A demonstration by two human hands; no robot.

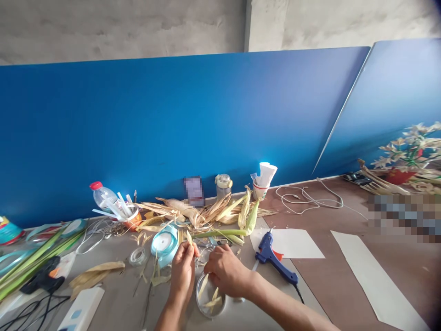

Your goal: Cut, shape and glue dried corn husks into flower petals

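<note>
A small pale piece of corn husk (189, 237) sticks up from the pinched thumb and fingers of my left hand (184, 262). Just to the right, my right hand (227, 271) hangs over the rim of a clear round bowl (225, 309), its fingers curled inward. What those fingers hold, if anything, is hidden. Several cut husk strips (214, 301) lie in the bowl. Behind my left hand is a roll of light blue ribbon (161, 243). A blue hot glue gun (272, 257) lies to the right of my right hand.
Dried corn husks (203, 214) are heaped along the blue partition (206, 119). A paper cup (260, 190), a glass jar (223, 186) and a plastic bottle (103, 195) stand there. White paper sheets (372, 276) lie right; a power strip (82, 310) and green stalks (44, 253) lie left.
</note>
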